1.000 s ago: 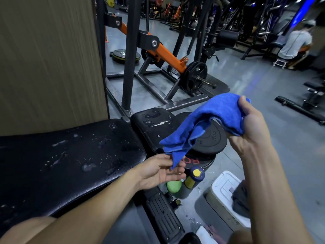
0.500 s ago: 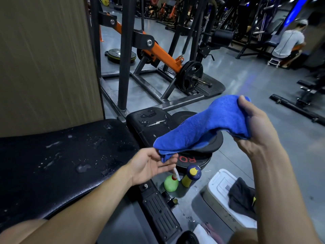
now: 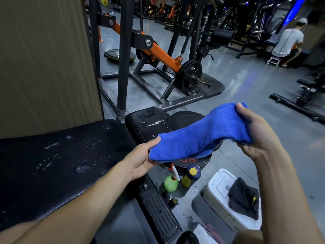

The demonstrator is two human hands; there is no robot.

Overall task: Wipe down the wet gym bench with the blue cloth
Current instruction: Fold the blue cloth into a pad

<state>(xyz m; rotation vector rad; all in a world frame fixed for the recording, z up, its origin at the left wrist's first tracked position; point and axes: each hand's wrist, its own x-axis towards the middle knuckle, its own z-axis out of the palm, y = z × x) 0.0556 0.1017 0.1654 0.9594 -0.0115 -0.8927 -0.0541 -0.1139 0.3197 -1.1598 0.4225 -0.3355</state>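
1. Holding the blue cloth (image 3: 202, 136) stretched between both hands, you have it in the air to the right of the bench (image 3: 58, 161), above a stack of weight plates (image 3: 190, 117) on the floor.
2. Your left hand (image 3: 140, 159) pinches the cloth's near-left end between thumb and fingers; your right hand (image 3: 256, 134) has its grip clenched around the far-right end.
3. Expect the cloth to be light, soft and floppy: its thick, fluffy pile sags in the middle. Bunching it into a pad under one palm would probably give firmer contact.
4. Black padded vinyl covers the bench, smooth, glossy and likely slippery, with droplets and small puddles scattered across it. The smaller pad (image 3: 149, 122) at its far end shows a cracked, peeling patch, so I would go gently there.
5. Wiping has not yet begun.
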